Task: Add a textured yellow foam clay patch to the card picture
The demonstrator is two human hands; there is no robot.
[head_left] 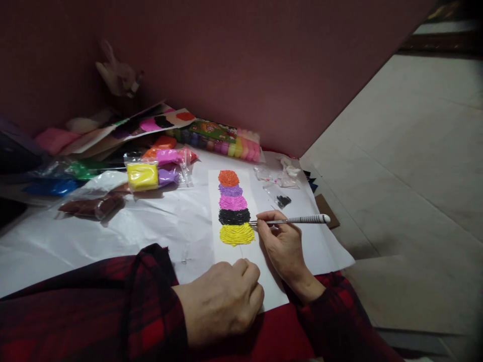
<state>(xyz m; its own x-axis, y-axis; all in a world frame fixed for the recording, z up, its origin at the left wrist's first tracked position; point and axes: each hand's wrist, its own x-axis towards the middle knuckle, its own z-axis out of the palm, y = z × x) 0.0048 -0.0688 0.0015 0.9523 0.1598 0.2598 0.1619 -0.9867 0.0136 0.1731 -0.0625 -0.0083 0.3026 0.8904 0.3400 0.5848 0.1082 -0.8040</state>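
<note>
A white paper strip [234, 254] bears a column of clay patches: orange [228, 178], purple [230, 190], pink [233, 202], black [234, 216] and yellow [237, 234], all with scored surfaces. My right hand [283, 249] pinches a fork [307, 219] with a patterned light handle. Its tines reach the right edge of the column, where black meets yellow. My left hand [226, 296] rests on the lower part of the strip with its fingers curled; whatever lies inside them, if anything, is hidden.
White sheeting [158, 231] covers the table. Bagged clay, including a yellow block [142, 176] and a brown one [94, 203], lies left. A multicolour clay pack [222, 141] sits against the wall. Small plastic bags [279, 196] lie right, near the table edge.
</note>
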